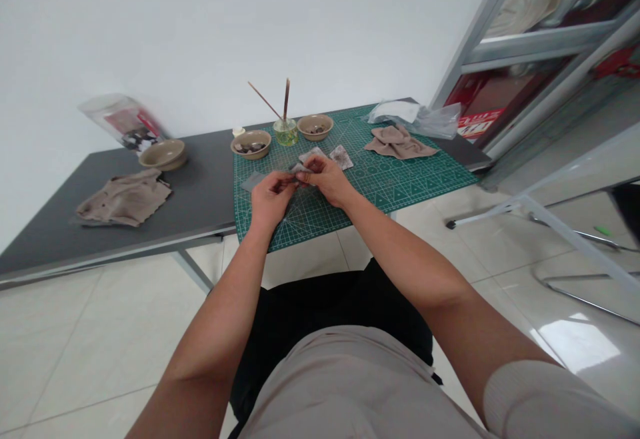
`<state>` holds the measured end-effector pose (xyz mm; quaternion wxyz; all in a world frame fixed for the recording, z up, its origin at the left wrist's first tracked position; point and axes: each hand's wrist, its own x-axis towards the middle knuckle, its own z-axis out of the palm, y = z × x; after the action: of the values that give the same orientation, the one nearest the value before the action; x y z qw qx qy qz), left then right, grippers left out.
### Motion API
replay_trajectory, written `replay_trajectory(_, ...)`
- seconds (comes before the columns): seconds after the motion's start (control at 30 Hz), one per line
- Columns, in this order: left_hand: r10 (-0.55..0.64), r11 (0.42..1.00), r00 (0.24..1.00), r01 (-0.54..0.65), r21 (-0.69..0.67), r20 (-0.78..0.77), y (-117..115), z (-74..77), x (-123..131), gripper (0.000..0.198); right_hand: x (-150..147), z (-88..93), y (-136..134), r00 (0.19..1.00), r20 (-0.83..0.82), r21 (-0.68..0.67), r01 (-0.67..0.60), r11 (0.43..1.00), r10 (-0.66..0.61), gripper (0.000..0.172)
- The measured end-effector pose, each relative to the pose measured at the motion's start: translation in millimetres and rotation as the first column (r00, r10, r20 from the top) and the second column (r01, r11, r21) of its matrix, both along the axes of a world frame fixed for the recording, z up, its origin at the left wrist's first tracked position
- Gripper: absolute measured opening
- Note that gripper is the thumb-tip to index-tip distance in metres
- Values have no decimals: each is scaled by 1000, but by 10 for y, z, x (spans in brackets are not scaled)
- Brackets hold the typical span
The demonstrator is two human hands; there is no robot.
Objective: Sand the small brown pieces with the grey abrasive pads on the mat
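A small, soft-looking grey piece (301,168) is held by the fingertips of the left hand (273,192) and the right hand (324,178), above the green gridded mat (360,196). It looks thin and bunched rather than flat, its visible part lying mostly at the right hand's fingertips. The fingers cover much of it, so its full outline and any markings cannot be made out.

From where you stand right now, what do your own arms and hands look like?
The left hand and right hand wear no gloves, and no watch shows on either wrist. A short, pale greyish-beige sleeve covers part of the right upper arm; no sleeve shows on the left.
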<state>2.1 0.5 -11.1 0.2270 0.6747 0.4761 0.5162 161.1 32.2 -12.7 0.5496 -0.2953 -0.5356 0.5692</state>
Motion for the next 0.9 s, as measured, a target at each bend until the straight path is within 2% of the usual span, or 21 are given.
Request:
replay_trajectory(0.17, -110, 991, 994, 112, -77, 24, 0, 81, -20, 19, 1, 16, -21, 995, 3, 4, 97, 995, -97, 40)
replay_trajectory(0.3, -87, 990, 989, 100, -100, 120, 21, 99, -19, 13, 5, 13, -33, 997, 7, 1, 80, 997, -80, 37)
replay_trajectory(0.43, -49, 991, 979, 72, -111, 199, 56, 63, -18, 29, 10, 12, -44, 990, 0, 6, 144, 990, -144, 33)
replay_trajectory(0.63, -1, 994, 997, 10, -109, 81, 52, 56, -11, 9, 8, 19, -50, 993, 82, 55, 79, 995, -83, 33)
replay_trajectory(0.8, 77, 996, 990, -83, -45, -117, -13, 73, 10, 2, -11, 2, -40, 985, 157, 77, 62, 995, -73, 34)
replay_trajectory(0.9, 110, 993, 969, -118, -25, -220, -33, 62, 9, 8, -9, -1, -38, 964, 251, 121, 61, 991, -90, 33)
